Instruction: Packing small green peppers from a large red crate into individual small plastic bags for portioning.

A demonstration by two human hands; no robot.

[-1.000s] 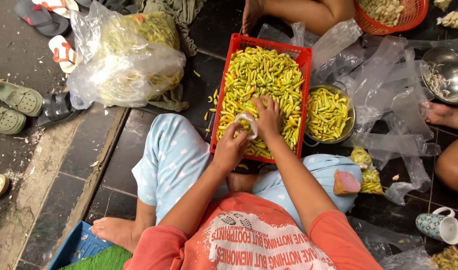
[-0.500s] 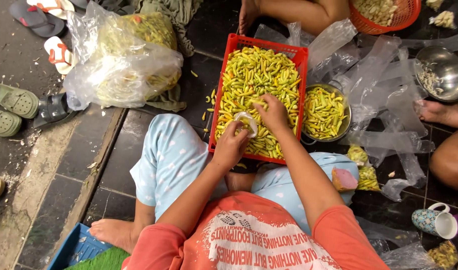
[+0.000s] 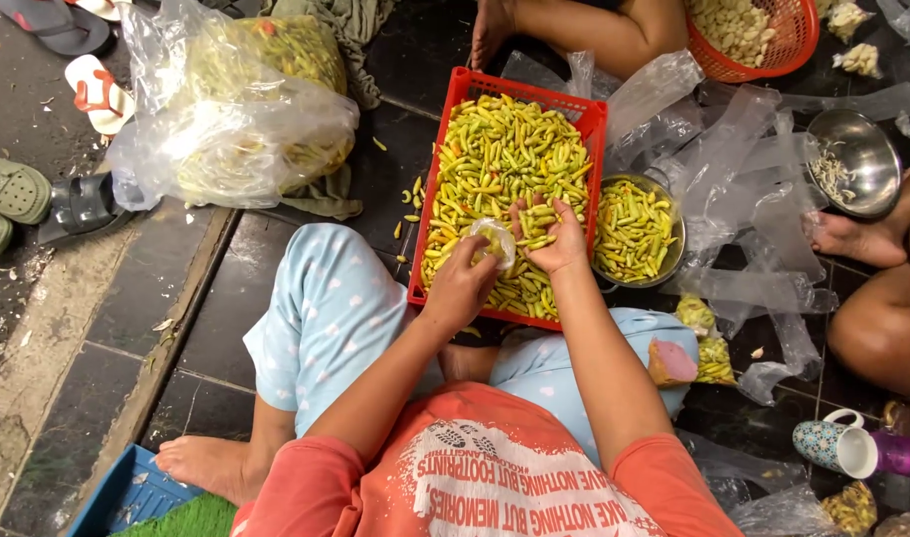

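A red plastic crate (image 3: pixel 441 164) full of small green-yellow chillies (image 3: pixel 504 149) rests on the dark tiled floor in front of my knees. My left hand (image 3: pixel 462 283) holds a small clear plastic bag (image 3: pixel 496 239) with a few chillies inside, over the near end of the crate. My right hand (image 3: pixel 551 234) is cupped around a handful of chillies, right beside the bag's mouth. A metal bowl (image 3: pixel 636 229) of chillies stands against the crate's right side.
A large clear bag (image 3: pixel 241 109) of chillies lies at upper left, sandals (image 3: pixel 47 189) beside it. Empty clear bags (image 3: pixel 743 189) litter the right. Other people's legs (image 3: pixel 887 318), a red basket (image 3: pixel 763 35), a steel bowl (image 3: pixel 854 159), a patterned mug (image 3: pixel 837 445).
My hands have stayed over the near end of the crate; the right hand has gathered chillies and come closer to the bag held in the left.
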